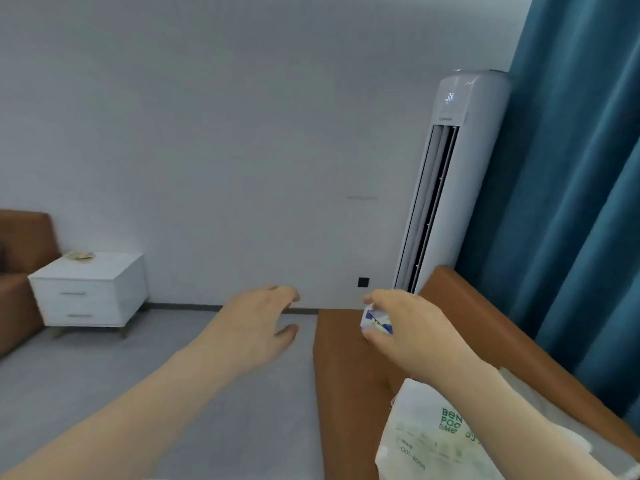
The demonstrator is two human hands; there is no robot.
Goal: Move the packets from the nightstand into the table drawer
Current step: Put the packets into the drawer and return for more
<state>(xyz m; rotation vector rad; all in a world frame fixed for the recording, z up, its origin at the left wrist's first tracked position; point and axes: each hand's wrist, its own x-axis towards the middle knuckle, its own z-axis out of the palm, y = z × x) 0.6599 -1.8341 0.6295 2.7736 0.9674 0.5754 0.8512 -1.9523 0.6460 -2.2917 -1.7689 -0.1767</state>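
Status: mid-transfer, one load in hand. Right hand (412, 330) is curled round a small blue-and-white packet (375, 322), pinched between thumb and fingers and held in the air over the far end of the brown tabletop (346, 362). Left hand (256, 323) holds nothing, fingers spread and relaxed, out over the floor (207, 410) just beside the tabletop's left edge. Nightstand (90, 292) is well apart, off to the left against the wall. A small flat pile (80, 255) sits at the back edge of its top. It's too blurred to be sure, but I'd guess more packets. My read: at least one packet lifted off, none seen stowed, at least one more trip likely. Table drawer isn't in view, so I can't tell whether it's open or what's in it. I'd guess it sits under the tabletop's left edge, near the left hand, but that's only a guess. Containers: the nightstand's own two drawers both look closed, contents hidden. White plastic bag (426, 434) with green print lies on the near part of the tabletop, under my right forearm. It looks filled out, contents not visible. Rest: tall air conditioner (446, 174) stands past the tabletop's far right corner, teal curtain (571, 168) along the right.
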